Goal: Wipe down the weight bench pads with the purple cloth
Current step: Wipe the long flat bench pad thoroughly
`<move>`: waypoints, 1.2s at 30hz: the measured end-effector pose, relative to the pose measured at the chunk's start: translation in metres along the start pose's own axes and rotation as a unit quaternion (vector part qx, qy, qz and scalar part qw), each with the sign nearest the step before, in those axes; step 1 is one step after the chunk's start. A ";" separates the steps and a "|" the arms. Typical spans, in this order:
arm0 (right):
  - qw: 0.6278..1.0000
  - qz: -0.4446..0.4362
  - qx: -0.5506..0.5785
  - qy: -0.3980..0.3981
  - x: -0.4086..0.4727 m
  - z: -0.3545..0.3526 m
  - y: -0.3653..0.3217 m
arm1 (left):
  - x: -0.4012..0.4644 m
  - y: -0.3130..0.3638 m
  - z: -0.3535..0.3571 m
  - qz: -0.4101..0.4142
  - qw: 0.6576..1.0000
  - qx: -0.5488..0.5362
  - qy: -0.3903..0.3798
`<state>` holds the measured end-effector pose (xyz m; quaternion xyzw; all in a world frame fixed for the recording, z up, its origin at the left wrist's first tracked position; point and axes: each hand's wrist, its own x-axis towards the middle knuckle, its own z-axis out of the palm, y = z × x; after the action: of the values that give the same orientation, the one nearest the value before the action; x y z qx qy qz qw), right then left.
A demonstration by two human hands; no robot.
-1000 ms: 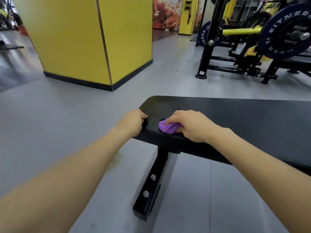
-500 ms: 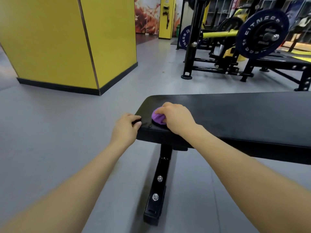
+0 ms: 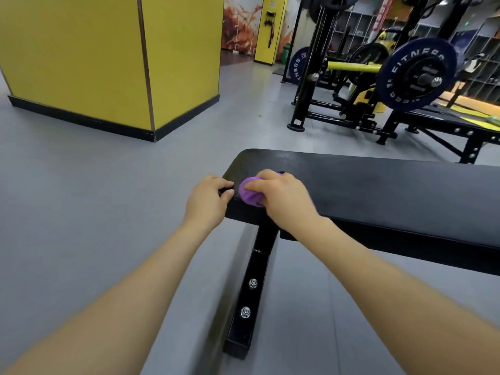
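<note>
A black padded weight bench pad (image 3: 378,190) runs from the middle of the view to the right edge. My right hand (image 3: 281,198) grips a bunched purple cloth (image 3: 250,194) and presses it on the pad near its left end. My left hand (image 3: 208,201) holds the pad's left end, fingers curled over the edge. Most of the cloth is hidden under my right hand.
The bench's black steel foot (image 3: 250,293) with two bolts reaches toward me on the grey floor. A yellow pillar (image 3: 113,58) stands at the back left. A black rack with a blue weight plate (image 3: 416,74) stands at the back right.
The view has shifted, so the bench sits lower and more to the right. My right hand has slid the cloth a little leftward toward the pad's end. My left hand keeps hold of the end.
</note>
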<state>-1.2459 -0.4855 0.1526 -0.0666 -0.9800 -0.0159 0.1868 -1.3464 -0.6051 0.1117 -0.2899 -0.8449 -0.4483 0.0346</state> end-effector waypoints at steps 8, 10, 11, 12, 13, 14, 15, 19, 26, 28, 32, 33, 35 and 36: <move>0.996 -0.079 -0.027 0.031 -0.052 -0.031 0.046 | 0.000 -0.002 -0.003 -0.003 1.000 0.004 -0.004; 0.993 -0.088 -0.050 0.067 -0.056 -0.023 0.050 | 0.001 -0.003 -0.004 -0.002 1.000 0.009 -0.014; 0.992 -0.083 -0.059 0.081 -0.049 -0.016 0.044 | 0.001 -0.002 -0.004 -0.001 1.000 0.012 -0.019; 0.991 -0.076 -0.062 0.091 -0.038 -0.009 0.033 | 0.001 -0.002 -0.005 0.001 1.000 0.013 -0.021; 0.992 -0.063 -0.063 0.092 -0.028 -0.002 0.018 | 0.002 -0.002 -0.005 0.003 1.000 0.018 -0.021; 0.993 -0.057 -0.060 0.090 -0.016 0.006 0.005 | 0.002 -0.001 -0.005 0.006 0.999 0.026 -0.023; 0.995 -0.054 -0.050 0.070 -0.005 0.011 -0.007 | 0.001 -0.001 -0.006 0.009 0.999 0.035 -0.026; 0.997 -0.047 -0.031 -0.049 0.010 -0.003 -0.010 | 0.001 -0.002 -0.009 0.014 0.999 0.036 -0.036; 0.997 -0.036 -0.043 -0.051 -0.024 -0.027 0.018 | 0.001 -0.007 -0.008 0.013 0.999 0.024 -0.033; 0.997 0.007 -0.025 -0.068 0.006 -0.014 0.017 | 0.002 -0.008 -0.007 0.018 0.999 0.025 -0.031; 0.996 0.054 -0.023 -0.064 0.067 0.012 0.022 | 0.004 -0.008 -0.009 0.029 0.998 0.033 -0.036; 0.995 0.064 -0.023 -0.067 0.075 0.017 0.022 | 0.003 -0.008 -0.010 0.032 0.998 0.037 -0.038; 0.995 0.067 -0.030 -0.068 0.075 0.013 0.020 | 0.004 -0.007 -0.011 0.037 0.997 0.042 -0.045; 0.995 0.057 -0.033 -0.074 0.065 0.006 0.018 | 0.004 -0.007 -0.012 0.038 0.997 0.042 -0.049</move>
<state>-1.3053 -0.4589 0.1713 -0.1298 -0.9846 -0.0323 0.1123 -1.3559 -0.6152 0.1151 -0.3418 -0.8520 -0.3961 0.0227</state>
